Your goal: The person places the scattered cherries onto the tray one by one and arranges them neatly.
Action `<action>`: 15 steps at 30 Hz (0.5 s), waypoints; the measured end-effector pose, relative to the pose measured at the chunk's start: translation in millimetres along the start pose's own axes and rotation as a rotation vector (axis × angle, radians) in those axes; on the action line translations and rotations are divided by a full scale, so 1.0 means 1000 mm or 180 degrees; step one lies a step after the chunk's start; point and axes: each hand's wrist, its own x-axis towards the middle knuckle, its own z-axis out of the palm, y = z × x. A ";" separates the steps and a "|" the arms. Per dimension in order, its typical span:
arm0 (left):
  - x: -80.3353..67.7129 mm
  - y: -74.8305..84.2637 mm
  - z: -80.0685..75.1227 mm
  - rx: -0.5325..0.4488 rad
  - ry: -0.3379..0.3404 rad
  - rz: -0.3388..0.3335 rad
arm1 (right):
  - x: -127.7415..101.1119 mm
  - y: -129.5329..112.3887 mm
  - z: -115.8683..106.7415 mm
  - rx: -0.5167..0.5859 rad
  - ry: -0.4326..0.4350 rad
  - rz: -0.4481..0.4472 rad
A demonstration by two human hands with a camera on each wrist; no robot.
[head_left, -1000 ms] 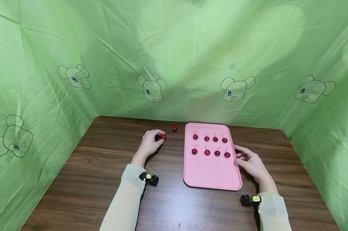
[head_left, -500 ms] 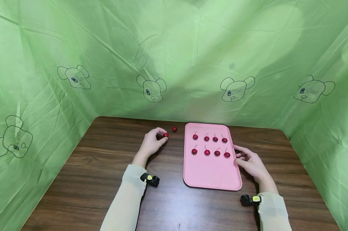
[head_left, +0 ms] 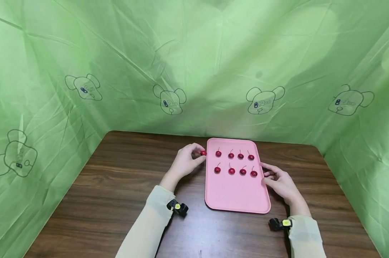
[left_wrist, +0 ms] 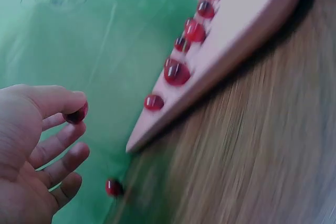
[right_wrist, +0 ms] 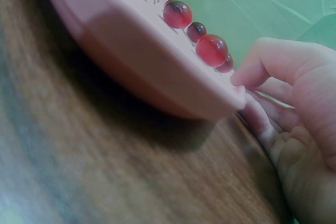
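My left hand (head_left: 186,161) pinches a red cherry (head_left: 203,153) between thumb and fingertips, close to the left rim of a pink tray (head_left: 234,195). In the left wrist view that held cherry (left_wrist: 76,114) shows dark red under the thumb, the other fingers spread loosely. Two rows of stemmed cherries (head_left: 231,171) lie on the tray's far half, stems pointing away. On the tray's right side, my right hand (head_left: 283,183) grips the edge, thumb at the rim (right_wrist: 236,85) and fingers lower down. Another loose cherry (left_wrist: 114,187) is on the table, hidden behind my left hand in the head view.
The dark wooden table (head_left: 117,197) has rounded far corners. Green cloth (head_left: 214,71) printed with bear-like heads hangs around its back and sides. Black wrist cameras (head_left: 178,208) sit at both sleeve cuffs.
My left hand has lifted the cherry from the table's left part and carried it right to beside the tray, now covering the loose cherry. My right hand and the tray have stayed put.
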 end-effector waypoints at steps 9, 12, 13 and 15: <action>-0.002 0.043 0.035 0.0141 -0.0445 0.0169 | 0.002 -0.001 0.005 0.0023 -0.0015 -0.0035; -0.002 0.057 0.055 0.0347 -0.0640 0.0267 | 0.001 -0.001 0.004 0.0029 0.0013 -0.0033; -0.002 0.062 0.062 0.0411 -0.0690 0.0323 | 0.001 -0.001 0.004 0.0033 0.0023 -0.0030; -0.004 0.071 0.076 0.0549 -0.0767 0.0413 | 0.000 0.000 0.003 0.0034 0.0030 -0.0026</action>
